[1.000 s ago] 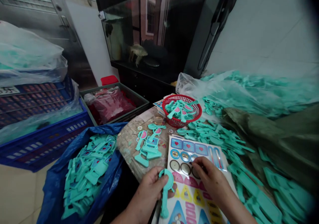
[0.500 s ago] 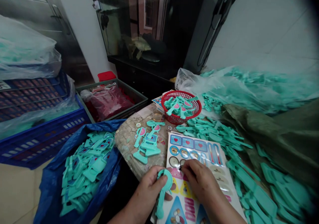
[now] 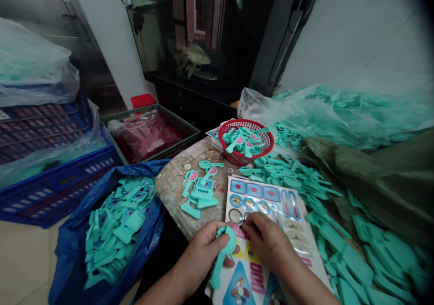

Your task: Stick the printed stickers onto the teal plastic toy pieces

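My left hand (image 3: 210, 241) is closed round a teal plastic toy piece (image 3: 226, 244) with a round head and a narrow handle, thumb on its face. The piece is over the left side of a sticker sheet (image 3: 300, 271). My right hand (image 3: 266, 239) is over the sheet with thumb and forefinger pinched together, close to a pink fan-shaped sticker (image 3: 240, 231). Whatever lies between those fingertips is too small to make out. The sheet bears hearts, thermometers, round dials and blue triangles with pills.
Teal pieces, some stickered (image 3: 205, 186), lie on the worn table (image 3: 172, 183). A red basket (image 3: 233, 158) holds more behind them. Loose teal parts (image 3: 346, 250) heap at right. A blue bag (image 3: 68, 259) of pieces, a grey crate (image 3: 124, 160) and a fish tank (image 3: 149, 47) stand around.
My right fingertips have shifted slightly down and left over the sheet. My left hand keeps the teal piece, now turned a little. The whole view has shifted slightly.
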Available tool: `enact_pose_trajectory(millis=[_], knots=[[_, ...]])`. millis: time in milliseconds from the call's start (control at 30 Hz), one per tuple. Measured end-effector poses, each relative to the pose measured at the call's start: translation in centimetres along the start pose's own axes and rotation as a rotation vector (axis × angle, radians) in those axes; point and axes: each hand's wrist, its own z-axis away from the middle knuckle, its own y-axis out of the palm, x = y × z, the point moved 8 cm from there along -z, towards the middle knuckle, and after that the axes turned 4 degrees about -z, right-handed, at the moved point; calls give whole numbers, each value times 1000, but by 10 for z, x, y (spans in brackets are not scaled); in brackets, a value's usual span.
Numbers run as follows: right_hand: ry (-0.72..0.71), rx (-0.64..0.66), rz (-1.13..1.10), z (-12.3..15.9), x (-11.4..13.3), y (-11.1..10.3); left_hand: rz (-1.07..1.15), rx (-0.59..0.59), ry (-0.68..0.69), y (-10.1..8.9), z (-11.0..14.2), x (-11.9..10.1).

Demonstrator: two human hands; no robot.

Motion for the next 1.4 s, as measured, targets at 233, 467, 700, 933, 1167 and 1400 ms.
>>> enact_pose_trajectory(millis=[233,467,700,933,1167,1400], knots=[[13,-17,-24,-2,-2,-3,-2,-9,19,0,-1,-1],[19,-8,-19,-4,-2,-2,-10,23,6,1,-3,-1],[35,26,-47,-6,-4,-1,-11,40,19,1,-4,-2],[61,56,-42,-8,-5,-1,-8,44,3,2,-3,-2],[58,51,-55,-7,-4,0,-2,49,-21,2,-4,-2],[38,64,-56,-8,-1,3,5,42,-23,2,-5,-3]])
